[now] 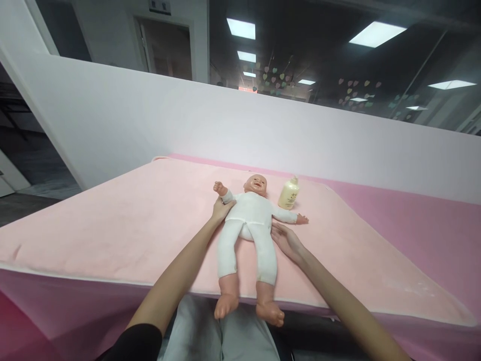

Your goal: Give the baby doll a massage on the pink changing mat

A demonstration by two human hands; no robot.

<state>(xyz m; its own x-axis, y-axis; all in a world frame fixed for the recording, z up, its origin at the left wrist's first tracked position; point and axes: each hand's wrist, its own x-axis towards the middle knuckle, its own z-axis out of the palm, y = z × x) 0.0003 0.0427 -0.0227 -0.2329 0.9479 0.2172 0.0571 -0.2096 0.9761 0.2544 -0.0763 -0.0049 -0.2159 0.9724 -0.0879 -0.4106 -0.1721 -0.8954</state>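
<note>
Progress, AFAICT: doll (248, 208) is laid on its back, mid-tabletop (409, 235), feet past the near edge; bottle (288, 194) (upright, by its head, nr far edge) not in use. Both forearms reach in over the near edge. L hand (223, 208) at doll's arm & side, can't tell if gripping; R hand (286, 239) by hip, fingers together, extended, not gripping.

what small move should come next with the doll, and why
Perhaps slide the doll farther onto the blanket: its feet poke past the near edge, and the left grip and right grip are at opposite sides of its body.
</note>
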